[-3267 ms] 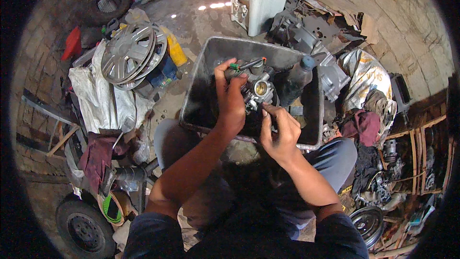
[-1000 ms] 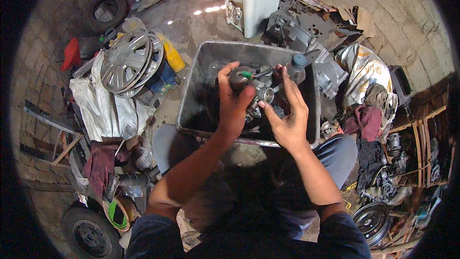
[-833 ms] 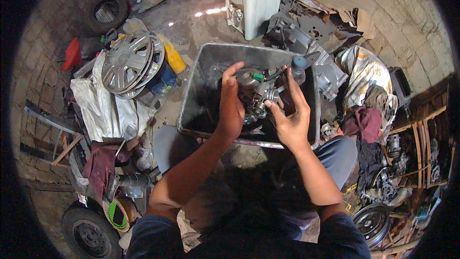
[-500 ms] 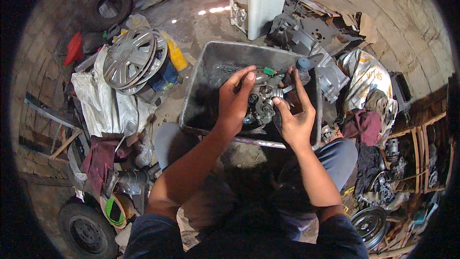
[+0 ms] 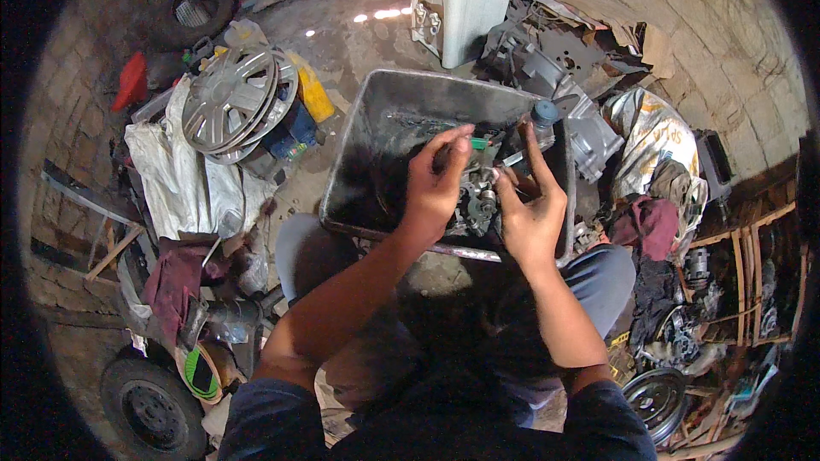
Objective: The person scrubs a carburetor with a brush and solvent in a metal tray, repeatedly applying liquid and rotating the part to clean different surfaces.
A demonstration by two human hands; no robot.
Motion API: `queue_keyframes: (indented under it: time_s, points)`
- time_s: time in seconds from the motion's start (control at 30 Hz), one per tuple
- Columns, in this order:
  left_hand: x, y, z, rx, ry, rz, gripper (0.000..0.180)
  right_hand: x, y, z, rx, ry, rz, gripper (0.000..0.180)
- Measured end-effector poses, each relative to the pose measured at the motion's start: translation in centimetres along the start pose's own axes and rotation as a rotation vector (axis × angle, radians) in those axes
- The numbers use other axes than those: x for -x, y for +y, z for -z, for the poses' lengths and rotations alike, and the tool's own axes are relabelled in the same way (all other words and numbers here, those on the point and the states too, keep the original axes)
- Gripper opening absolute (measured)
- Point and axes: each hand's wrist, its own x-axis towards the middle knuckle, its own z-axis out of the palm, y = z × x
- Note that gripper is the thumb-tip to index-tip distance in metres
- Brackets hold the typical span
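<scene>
Left hand (image 5: 436, 186) and right hand (image 5: 533, 212) flank the carburettor-like metal part (image 5: 478, 203), in or just above the black tub (image 5: 386, 101), grip unclear (fingers hide contact); best cradle its body from 2 sides, sparing the green connector (image 5: 478, 144)

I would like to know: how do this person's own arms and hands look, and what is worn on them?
The left hand and right hand are bare. Nothing worn shows on the forearms. Short, dark navy sleeves end near the elbows, with no visible markings.
</scene>
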Motion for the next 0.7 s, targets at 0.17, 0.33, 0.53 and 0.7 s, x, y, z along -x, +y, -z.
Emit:
queue_keyframes:
  time_s: [0.17, 0.33, 0.53, 0.7]
  points:
    - [0.0, -0.2, 0.2, 0.236, -0.075, 0.008, 0.033, 0.1, -1.5, 0.4, -0.054, 0.001, 0.062, 0.065]
    - [-1.3, -0.1, 1.4, 0.774, -0.163, 0.553, 0.042, -0.4, -4.4, 1.1, -0.263, 0.006, 0.024, 0.061]
    - [-1.4, -0.9, 1.8, 0.583, -0.251, 0.489, 0.072, -0.7, -4.0, 2.8, -0.337, 0.01, 0.086, 0.041]
    - [-1.1, 0.2, 1.1, 0.682, -0.174, 0.506, 0.05, -1.0, -3.7, 4.2, -0.01, -0.141, 0.2, 0.031]
